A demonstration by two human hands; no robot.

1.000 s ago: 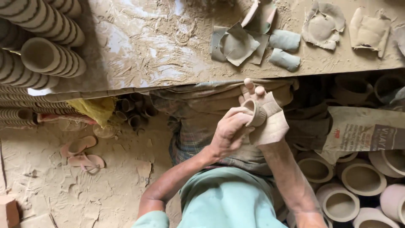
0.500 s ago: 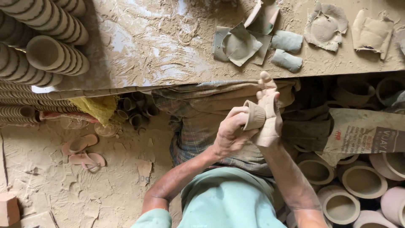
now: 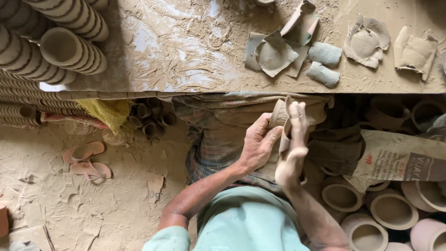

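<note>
A small unfired clay cup (image 3: 279,114) is held at the centre of the view, just below the edge of the clay-smeared work board (image 3: 186,56). It is gripped by the left hand (image 3: 257,144), fingers curled around its lower side, apparently so that it is steadied. A thin clay slab (image 3: 284,139) is pressed against the cup by the right hand (image 3: 292,148), whose palm is kept flat and fingers extended, as if the sheet were being wrapped on.

At eleven o'clock, stacked clay cups (image 3: 60,42) are laid on their sides. At one o'clock, clay scraps (image 3: 278,53) and two rolled clay lumps (image 3: 324,62) are left on the board, within reach. At four o'clock, finished pots (image 3: 390,209) are stood upright beside a newspaper sheet (image 3: 399,160). Sandals (image 3: 88,160) are seen at nine o'clock.

The cup's far side and the slab's lower edge are hidden by the hands; whether they are joined cannot be told.
</note>
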